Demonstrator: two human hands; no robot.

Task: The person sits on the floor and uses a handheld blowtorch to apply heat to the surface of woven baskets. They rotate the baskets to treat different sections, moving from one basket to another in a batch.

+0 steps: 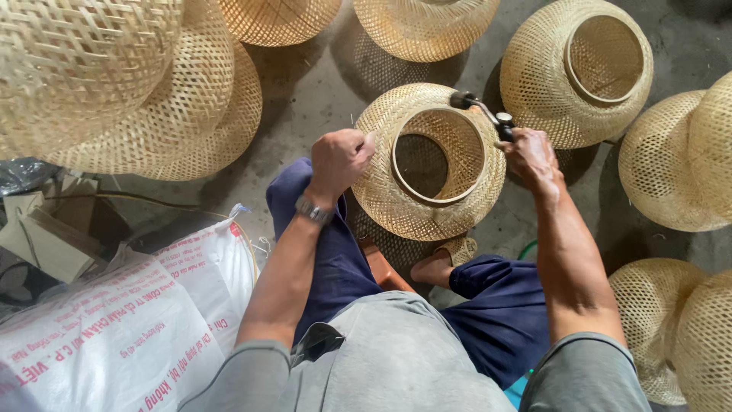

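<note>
A round woven bamboo basket [381,187] with a ringed opening rests between my knees, opening facing up. My left hand [339,159] grips its left rim, fingers closed over the weave; a metal watch sits on that wrist. My right hand [531,156] is closed on the dark handle of a small metal tool [482,109], whose head lies against the basket's upper right edge. My bare foot shows under the basket.
Several similar woven baskets lie around: a stack at upper left [130,84], one at upper right [579,72], others at right [675,164] and lower right [671,336]. A white printed sack [130,328] and cardboard scraps sit at lower left on the concrete floor.
</note>
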